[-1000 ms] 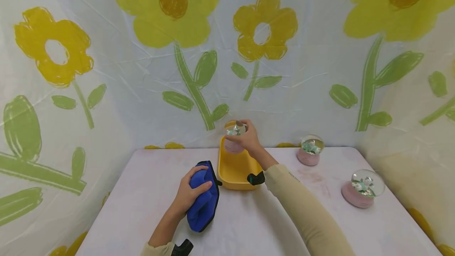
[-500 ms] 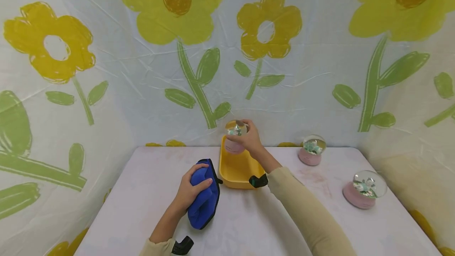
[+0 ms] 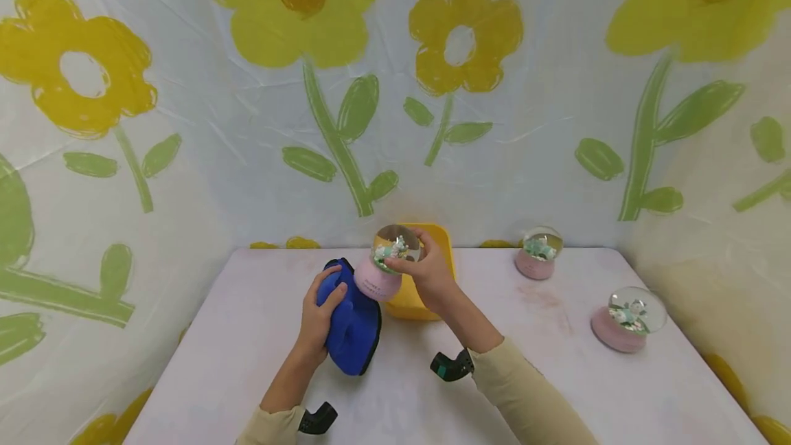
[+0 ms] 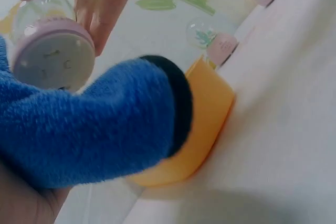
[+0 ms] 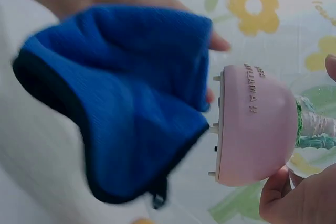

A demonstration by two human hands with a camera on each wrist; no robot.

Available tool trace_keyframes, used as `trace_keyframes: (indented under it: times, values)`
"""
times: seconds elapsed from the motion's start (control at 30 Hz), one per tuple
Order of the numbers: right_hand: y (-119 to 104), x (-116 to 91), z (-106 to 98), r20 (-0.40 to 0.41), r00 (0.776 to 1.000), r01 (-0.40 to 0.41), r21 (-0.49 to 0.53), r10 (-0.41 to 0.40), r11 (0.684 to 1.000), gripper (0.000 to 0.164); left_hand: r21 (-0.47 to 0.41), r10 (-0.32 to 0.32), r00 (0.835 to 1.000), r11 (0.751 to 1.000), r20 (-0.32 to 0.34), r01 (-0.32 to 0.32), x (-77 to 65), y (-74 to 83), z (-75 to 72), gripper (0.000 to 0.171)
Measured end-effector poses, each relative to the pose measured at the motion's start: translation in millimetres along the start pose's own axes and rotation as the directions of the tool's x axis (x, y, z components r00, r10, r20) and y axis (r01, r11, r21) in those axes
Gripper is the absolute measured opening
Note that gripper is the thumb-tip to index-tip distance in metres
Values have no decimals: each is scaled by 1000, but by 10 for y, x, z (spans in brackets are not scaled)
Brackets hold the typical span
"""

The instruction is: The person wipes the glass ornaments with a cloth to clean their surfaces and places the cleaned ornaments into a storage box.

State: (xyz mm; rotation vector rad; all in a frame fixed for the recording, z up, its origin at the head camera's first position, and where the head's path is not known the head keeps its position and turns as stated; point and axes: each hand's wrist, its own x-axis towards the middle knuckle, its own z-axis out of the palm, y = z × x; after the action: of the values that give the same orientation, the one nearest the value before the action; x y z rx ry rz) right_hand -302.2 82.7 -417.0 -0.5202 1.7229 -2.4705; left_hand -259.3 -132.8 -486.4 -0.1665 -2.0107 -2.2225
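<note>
My left hand (image 3: 320, 314) grips a folded blue cloth (image 3: 353, 335) with black edging and a small loop. In my right hand (image 3: 432, 273) is a snow globe (image 3: 378, 279) with a pink base, its glass dome pinched between thumb and fingers. The globe tilts, base toward the cloth, and overlaps the cloth's upper edge in the head view. Seen from the left wrist, its pale underside (image 4: 52, 61) faces the camera. The right wrist view shows raised lettering on the base, right beside the cloth. Behind the right hand stands a yellow bin (image 3: 413, 304) on the table, partly hidden.
Two more pink-based snow globes are on the table's right side: one upright (image 3: 536, 263) near the back edge, one tilted-looking (image 3: 621, 335) closer to the right edge. The white table (image 3: 247, 356) meets a flower-printed backdrop (image 3: 531, 122) at the back and sides.
My right hand has lifted the snow globe out over the yellow bin and brought it left and nearer, tilting it toward the cloth. The left hand with the cloth has risen slightly.
</note>
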Motion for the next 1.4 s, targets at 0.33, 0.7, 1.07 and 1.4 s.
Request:
trace_keyframes:
  times: [0.33,0.7,1.07,1.4]
  values:
    - [502,-343,364,-53,997,70,183,-62,981,64,-175,10,996,985,90,6,-113,33,52,53]
    - [597,-616,227,109,990,119,-298,-90,947,78,-126,53,997,991,58,-45,-181,29,-21,41]
    - [220,-736,-17,538,787,602,-567,-301,562,78,-6,-9,981,1000,194,10,-143,60,45,46]
    - [471,-646,-192,197,973,177,-304,-120,936,74,135,95,973,983,211,-125,-176,97,176,63]
